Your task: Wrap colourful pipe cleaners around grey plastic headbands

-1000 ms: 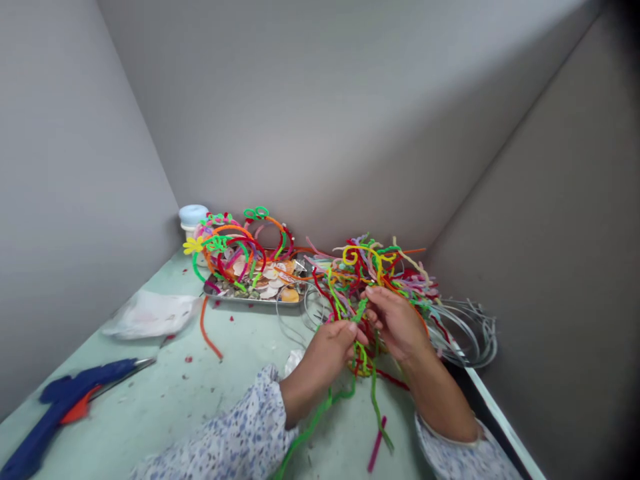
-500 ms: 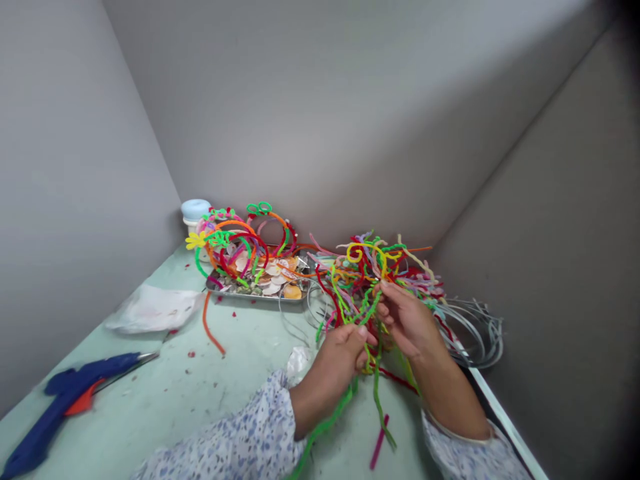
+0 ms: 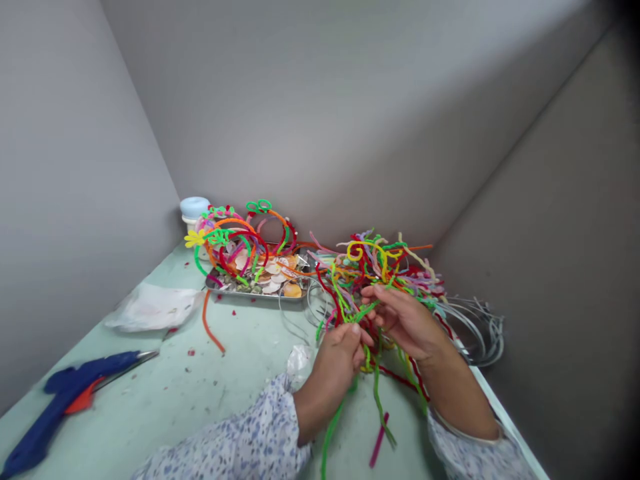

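My left hand pinches a green pipe cleaner between thumb and forefinger. A long green tail hangs below that hand toward the front of the table. Just to the right and slightly higher, my right hand has its fingers curled at the upper stretch of the same pipe cleaner; the exact grip is partly hidden. Behind both hands lies a tangled heap of coloured pipe cleaners. Some strands, green and red, dangle down between my wrists.
A metal tray of shells carries several pipe-cleaner headbands. On the left are a blue glue gun and a white plastic bag. Wire hoops lie at the right edge, and a blue-lidded jar stands in the corner.
My right hand has shifted slightly left and down along the green pipe cleaner, closer to my left hand. The green tail below my left hand has swung to the right.
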`<state>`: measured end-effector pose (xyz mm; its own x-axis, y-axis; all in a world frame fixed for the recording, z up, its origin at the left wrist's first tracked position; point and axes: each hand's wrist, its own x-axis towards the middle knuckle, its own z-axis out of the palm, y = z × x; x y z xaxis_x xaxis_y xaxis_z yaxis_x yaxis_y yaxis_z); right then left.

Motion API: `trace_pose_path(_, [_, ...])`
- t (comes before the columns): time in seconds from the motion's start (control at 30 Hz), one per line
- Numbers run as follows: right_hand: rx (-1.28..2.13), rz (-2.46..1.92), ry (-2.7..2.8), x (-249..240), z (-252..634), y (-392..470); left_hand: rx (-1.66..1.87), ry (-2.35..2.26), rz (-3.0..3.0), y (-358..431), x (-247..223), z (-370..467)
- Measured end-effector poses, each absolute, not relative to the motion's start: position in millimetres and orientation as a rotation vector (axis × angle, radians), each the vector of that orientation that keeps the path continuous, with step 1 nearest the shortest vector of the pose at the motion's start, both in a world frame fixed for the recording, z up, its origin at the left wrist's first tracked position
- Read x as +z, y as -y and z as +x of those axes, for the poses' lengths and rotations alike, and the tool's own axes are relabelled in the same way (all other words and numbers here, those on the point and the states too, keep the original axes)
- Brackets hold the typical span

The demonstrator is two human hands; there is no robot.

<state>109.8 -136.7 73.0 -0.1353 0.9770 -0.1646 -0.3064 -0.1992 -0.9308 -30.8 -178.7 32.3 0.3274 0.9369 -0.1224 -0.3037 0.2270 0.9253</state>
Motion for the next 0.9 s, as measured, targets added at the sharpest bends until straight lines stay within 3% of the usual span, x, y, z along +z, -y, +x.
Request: trace_pose_path(0.9, [1.202, -1.099, 0.797, 81, 142, 131, 0.826, -0.772, 1.124, 210, 31, -25])
